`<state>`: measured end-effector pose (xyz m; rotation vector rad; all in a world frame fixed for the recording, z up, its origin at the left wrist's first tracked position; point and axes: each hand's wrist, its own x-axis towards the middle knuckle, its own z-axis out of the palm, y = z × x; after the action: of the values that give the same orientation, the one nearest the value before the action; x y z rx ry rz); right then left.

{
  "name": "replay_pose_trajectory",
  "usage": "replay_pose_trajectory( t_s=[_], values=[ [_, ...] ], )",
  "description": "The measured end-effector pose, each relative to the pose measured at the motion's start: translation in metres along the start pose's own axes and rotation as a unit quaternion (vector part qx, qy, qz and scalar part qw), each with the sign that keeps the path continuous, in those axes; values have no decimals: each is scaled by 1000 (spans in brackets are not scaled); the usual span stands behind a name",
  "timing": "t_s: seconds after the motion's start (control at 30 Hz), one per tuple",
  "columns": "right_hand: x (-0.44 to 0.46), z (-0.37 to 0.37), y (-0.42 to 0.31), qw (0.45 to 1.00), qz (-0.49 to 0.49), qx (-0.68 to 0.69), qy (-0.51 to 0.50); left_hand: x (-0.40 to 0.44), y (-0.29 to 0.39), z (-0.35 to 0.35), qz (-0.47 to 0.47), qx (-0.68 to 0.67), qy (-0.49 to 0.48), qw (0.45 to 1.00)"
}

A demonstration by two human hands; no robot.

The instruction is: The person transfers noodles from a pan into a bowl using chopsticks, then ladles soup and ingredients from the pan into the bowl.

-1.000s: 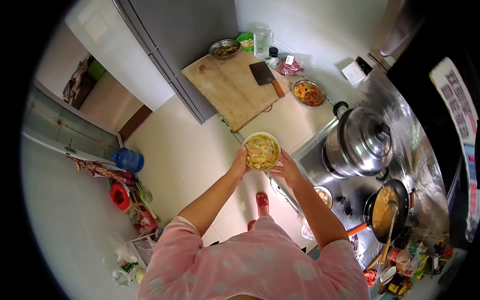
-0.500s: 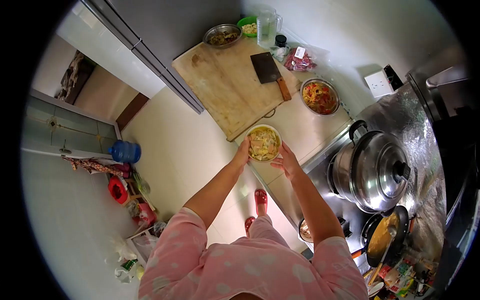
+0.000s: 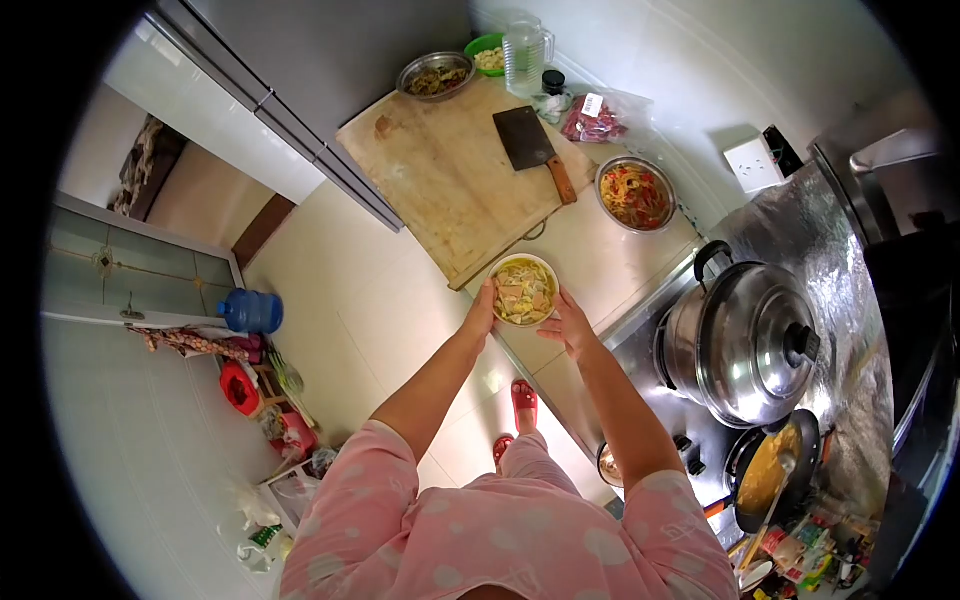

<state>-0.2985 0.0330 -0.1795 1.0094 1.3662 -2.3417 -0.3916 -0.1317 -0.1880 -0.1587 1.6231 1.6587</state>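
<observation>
A white bowl (image 3: 497,311) of pale yellow food with pinkish flat pieces sits between my hands at the counter's front edge, just below the cutting board's near corner. My left hand (image 3: 481,312) grips the bowl's left side, its fingertips partly hidden by the rim. On the opposite side, my right hand (image 3: 570,325) holds the bowl with the thumb near the rim and the other fingers lower against its side. Whether the bowl rests on the counter or is slightly above it, I cannot tell.
A wooden cutting board (image 3: 440,180) bears a cleaver (image 3: 524,138). Nearby stand a metal bowl of red and yellow strips (image 3: 636,194), another metal bowl (image 3: 436,76) and a clear jug (image 3: 524,60). At right, a lidded steel pot (image 3: 745,340) and a frying pan (image 3: 770,470) occupy the stove.
The whole view has shifted slightly. Both hands keep their hold on the bowl, which looks almost unmoved against the counter.
</observation>
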Motion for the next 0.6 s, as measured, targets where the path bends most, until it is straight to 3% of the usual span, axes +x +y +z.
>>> replay_pose_trajectory(
  t_s=[0.17,0.3,0.43,0.6],
  values=[
    [-27,5,-9,995,-39,-18,90,-30,1,-12,-3,-13,45,999],
    [-79,-12,4,983,-118,44,132,-81,-11,-24,43,-61,114,991],
    [-161,-33,40,960,-188,74,192,-126,-36,-30,-13,-81,47,995],
    [-259,-51,114,892,-244,94,368,-154,-88,10,-57,-67,-81,993]
  ],
)
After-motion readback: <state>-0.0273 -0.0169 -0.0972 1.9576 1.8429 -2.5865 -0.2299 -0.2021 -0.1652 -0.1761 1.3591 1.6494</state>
